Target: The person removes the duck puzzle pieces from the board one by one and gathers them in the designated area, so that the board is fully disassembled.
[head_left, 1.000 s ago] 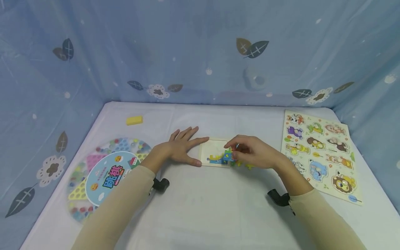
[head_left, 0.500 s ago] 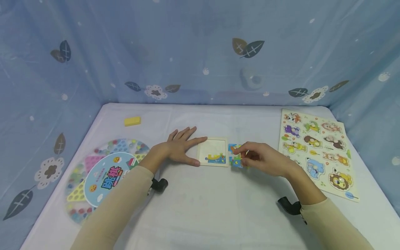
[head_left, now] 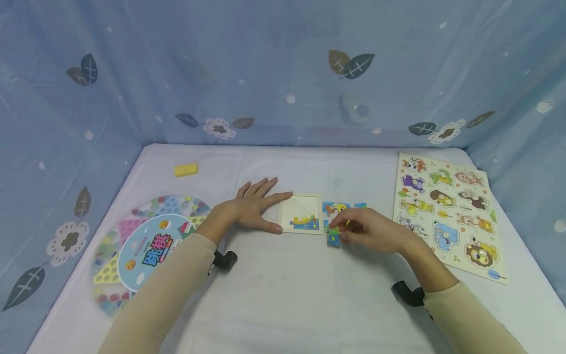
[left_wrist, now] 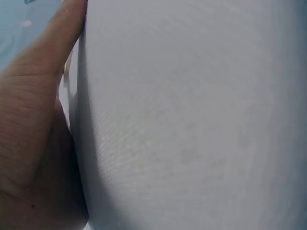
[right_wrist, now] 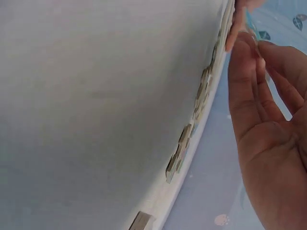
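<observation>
My left hand [head_left: 254, 209] lies with fingers spread, index finger and thumb touching the left edge of a small square puzzle tray [head_left: 300, 232]. Joined jigsaw pieces [head_left: 306, 222] showing a yellow and blue picture fill the tray's lower part; its upper part is bare. To the right of the tray, my right hand [head_left: 371, 228] pinches a blue and green jigsaw piece [head_left: 333, 239] between thumb and fingers. In the right wrist view, that piece [right_wrist: 250, 24] appears edge-on at the fingertips. Loose jigsaw pieces [head_left: 329, 208] lie beside the tray, partly hidden by the right hand.
On the left, a round Chinese checkers set [head_left: 155, 253] sits partly under the left forearm. A yellow block [head_left: 186, 170] lies at the back left. An animal puzzle board [head_left: 446, 216] lies on the right. Blue curtains [head_left: 265, 64] border the white table [head_left: 283, 295].
The right hand has carried the pinched jigsaw piece from over the tray's lower right to the loose pieces, then slightly nearer the person. The left hand stays on the tray's edge.
</observation>
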The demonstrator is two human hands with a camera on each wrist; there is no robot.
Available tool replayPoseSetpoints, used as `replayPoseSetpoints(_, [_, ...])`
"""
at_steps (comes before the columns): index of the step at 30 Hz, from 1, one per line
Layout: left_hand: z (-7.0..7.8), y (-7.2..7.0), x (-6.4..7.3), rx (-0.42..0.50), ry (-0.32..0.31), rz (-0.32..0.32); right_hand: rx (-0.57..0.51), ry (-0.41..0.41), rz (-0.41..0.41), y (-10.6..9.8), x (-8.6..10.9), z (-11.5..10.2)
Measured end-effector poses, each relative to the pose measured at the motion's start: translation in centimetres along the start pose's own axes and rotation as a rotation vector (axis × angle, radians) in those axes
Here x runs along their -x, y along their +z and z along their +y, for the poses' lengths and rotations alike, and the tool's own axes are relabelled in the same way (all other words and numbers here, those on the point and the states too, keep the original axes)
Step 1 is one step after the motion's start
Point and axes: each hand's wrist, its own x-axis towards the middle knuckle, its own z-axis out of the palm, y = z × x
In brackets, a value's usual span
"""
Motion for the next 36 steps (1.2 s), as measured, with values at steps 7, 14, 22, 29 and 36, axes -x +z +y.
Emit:
replayPoseSetpoints(7, [-0.1, 0.1, -0.1, -0.019, -0.014, -0.013, 0.045, 0.024, -0.045, 0.2, -0.3, 0.0])
replayPoseSetpoints(14, [0.2, -0.3, -0.1, -0.033, -0.027, -0.030, 0.017, 0.036, -0.096, 0.4, -0.6, 0.1])
replayPoseSetpoints(22, [0.3, -0.3, 0.0, -0.015, -0.032, -0.026, 0.053, 0.039, -0.080, 0.4, -0.7, 0.0])
replayPoseSetpoints(29, [0.4, -0.4, 0.2, -0.008, -0.027, -0.017, 0.060, 0.027, -0.078, 0.2, -0.9, 0.0])
replayPoseSetpoints(36, [0.7, -0.6, 0.3, -0.013, -0.013, -0.007, 0.080, -0.020, -0.052, 0.1, -1.2, -0.1])
